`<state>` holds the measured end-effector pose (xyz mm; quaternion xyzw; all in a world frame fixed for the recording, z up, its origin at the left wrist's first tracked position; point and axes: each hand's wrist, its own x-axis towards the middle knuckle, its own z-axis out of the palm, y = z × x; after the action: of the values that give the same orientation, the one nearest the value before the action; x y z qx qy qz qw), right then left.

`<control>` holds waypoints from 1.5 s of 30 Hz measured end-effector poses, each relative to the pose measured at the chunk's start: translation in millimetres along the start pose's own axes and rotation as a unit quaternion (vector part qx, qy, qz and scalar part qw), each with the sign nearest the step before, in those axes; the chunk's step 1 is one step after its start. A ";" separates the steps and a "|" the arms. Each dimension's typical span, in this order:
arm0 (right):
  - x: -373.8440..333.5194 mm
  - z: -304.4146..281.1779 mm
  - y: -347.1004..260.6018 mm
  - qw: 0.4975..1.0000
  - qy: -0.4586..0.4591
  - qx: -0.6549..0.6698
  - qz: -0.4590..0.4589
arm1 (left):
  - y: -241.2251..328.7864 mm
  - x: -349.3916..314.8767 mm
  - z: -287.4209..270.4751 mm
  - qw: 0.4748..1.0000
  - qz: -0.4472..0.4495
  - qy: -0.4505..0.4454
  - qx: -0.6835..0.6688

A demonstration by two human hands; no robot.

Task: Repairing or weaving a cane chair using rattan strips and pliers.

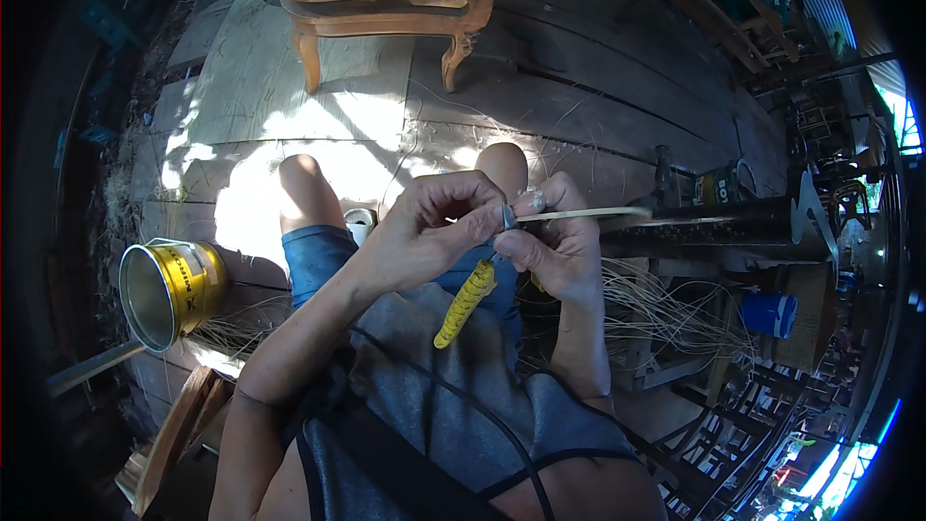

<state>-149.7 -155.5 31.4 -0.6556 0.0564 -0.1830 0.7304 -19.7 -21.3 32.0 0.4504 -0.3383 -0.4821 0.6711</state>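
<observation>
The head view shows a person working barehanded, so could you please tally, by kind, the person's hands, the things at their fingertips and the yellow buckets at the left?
Hands: 2 (left hand, right hand)
Yellow-handled tool: 1
Pale strip: 1
Yellow bucket: 1
Total: 5

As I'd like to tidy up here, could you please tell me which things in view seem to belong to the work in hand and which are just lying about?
Seemingly in use:
pale strip, across the right hand
yellow-handled tool, by the left hand
possibly the loose strands and wooden chair

Seemingly just lying about:
yellow bucket
blue container
</observation>
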 end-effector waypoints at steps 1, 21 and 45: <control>-0.3 0.7 0.5 1.000 0.000 0.000 0.000 | -0.4 0.1 -0.5 1.000 0.005 -0.010 -0.009; 5.9 5.2 -14.0 1.000 0.006 0.000 -0.026 | 16.9 2.4 2.0 0.999 -0.033 -0.024 0.036; 1.8 -10.1 -7.1 0.998 0.031 -0.043 -0.033 | 6.9 -6.9 -7.7 0.989 0.017 0.034 0.145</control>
<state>-152.7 -166.1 37.3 -0.6817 0.0652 -0.2248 0.6932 -12.6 -11.7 35.5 0.5531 -0.3892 -0.4007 0.6181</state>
